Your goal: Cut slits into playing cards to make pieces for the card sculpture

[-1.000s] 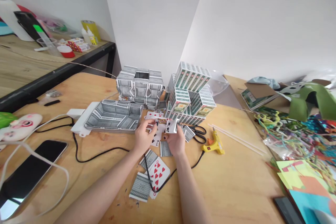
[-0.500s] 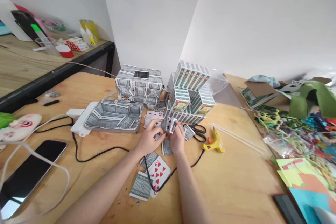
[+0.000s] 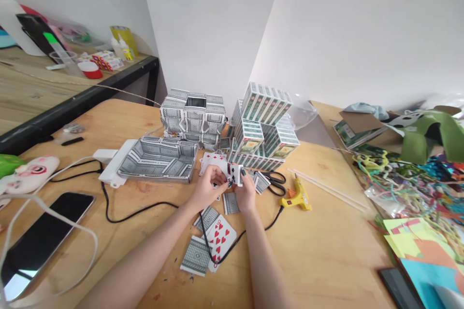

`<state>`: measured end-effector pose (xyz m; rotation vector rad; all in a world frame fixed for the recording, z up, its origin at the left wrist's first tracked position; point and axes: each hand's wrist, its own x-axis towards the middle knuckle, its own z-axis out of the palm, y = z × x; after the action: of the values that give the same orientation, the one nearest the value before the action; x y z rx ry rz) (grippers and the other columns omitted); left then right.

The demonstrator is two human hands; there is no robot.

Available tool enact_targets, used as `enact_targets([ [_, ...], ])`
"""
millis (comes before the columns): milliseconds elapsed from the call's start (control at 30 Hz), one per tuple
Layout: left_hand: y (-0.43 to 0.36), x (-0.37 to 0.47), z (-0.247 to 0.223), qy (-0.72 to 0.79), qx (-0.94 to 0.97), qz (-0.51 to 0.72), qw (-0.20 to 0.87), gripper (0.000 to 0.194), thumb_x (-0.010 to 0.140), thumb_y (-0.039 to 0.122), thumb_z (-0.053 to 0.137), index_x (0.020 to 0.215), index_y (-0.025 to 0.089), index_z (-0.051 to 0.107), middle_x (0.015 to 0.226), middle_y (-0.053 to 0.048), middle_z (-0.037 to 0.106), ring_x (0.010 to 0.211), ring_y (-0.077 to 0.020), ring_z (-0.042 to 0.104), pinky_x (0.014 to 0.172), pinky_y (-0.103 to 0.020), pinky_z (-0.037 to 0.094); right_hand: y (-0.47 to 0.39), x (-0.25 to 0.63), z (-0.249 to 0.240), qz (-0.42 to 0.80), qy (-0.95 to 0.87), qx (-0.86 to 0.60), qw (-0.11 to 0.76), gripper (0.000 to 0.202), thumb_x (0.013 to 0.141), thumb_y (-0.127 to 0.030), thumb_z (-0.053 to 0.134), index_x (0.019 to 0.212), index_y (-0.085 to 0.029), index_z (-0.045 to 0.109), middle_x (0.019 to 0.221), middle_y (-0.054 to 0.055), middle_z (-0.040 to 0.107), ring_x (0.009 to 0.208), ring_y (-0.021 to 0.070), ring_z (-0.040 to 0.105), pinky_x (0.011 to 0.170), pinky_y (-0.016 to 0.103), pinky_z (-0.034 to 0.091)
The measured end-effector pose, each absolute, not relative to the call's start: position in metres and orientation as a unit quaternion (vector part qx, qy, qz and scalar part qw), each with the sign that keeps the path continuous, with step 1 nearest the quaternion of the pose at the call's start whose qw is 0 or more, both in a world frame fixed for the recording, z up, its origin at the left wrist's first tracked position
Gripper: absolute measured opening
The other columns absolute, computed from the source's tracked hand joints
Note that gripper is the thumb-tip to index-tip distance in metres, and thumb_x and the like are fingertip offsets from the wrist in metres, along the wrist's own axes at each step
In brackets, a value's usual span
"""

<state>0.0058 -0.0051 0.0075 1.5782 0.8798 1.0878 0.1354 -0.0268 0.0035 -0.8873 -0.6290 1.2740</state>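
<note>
The left hand (image 3: 209, 187) and right hand (image 3: 246, 193) pinch a playing card (image 3: 236, 174) on the near side of the stacked boxes (image 3: 251, 136). Apparent step: card folding; the next move likely calls for aligned edges.

White card (image 3: 237, 174) with black pips

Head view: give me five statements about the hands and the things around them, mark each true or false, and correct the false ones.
1. The right hand holds a playing card, with the left hand close by. True.
2. The glue gun is blue. False: the glue gun is yellow.
3. The black cable crosses a face-up hearts card. True.
4. The card-covered tray stands right of the stacked boxes. False: the card-covered tray stands left of the stacked boxes.
5. The scissors lie right of the right hand. True.
</note>
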Motion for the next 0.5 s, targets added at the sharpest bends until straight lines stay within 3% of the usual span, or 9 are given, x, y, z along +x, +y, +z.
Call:
enact_targets([
  [100,-0.0043,0.0076,0.0076,0.358,0.616,0.448,0.54,0.054,0.069,0.014,0.06,0.116,0.02,0.036,0.078,0.001,0.053,0.071,-0.0111,0.056,0.067,-0.026,0.047,-0.0277,0.1353,0.0056,0.569,-0.295,-0.389,0.662,0.032,0.068,-0.038,0.061,0.096,-0.022,0.064,0.106,0.005,0.063,0.096,0.0238,0.058,0.075,0.034,0.047],
  [267,-0.0017,0.0069,0.007,0.357,0.63,0.429,0.54,0.049,0.067,0.014,0.062,0.113,0.019,0.046,0.089,-0.002,0.052,0.068,-0.0098,0.055,0.064,-0.026,0.048,-0.0297,0.1347,0.0085,0.548,-0.327,-0.402,0.656,0.033,0.069,-0.038,0.059,0.097,-0.022,0.063,0.105,0.006,0.063,0.095,0.0238,0.058,0.077,0.034,0.046],
  [400,-0.003,0.0069,0.0061,0.375,0.646,0.465,0.475,0.052,0.06,0.012,0.066,0.107,0.02,0.046,0.108,-0.007,0.046,0.07,-0.0103,0.055,0.059,-0.025,0.048,-0.0277,0.1343,0.0038,0.518,-0.338,-0.434,0.656,0.034,0.072,-0.038,0.056,0.101,-0.023,0.061,0.104,0.006,0.062,0.088,0.0222,0.059,0.071,0.033,0.047],
  [500,-0.0055,0.0074,0.0076,0.382,0.665,0.472,0.435,0.052,0.059,0.01,0.065,0.106,0.02,0.044,0.112,-0.007,0.045,0.07,-0.0103,0.054,0.058,-0.024,0.047,-0.0251,0.1344,-0.0002,0.477,-0.349,-0.475,0.652,0.038,0.071,-0.037,0.058,0.106,-0.023,0.059,0.101,0.005,0.063,0.087,0.0212,0.058,0.075,0.034,0.046],
])
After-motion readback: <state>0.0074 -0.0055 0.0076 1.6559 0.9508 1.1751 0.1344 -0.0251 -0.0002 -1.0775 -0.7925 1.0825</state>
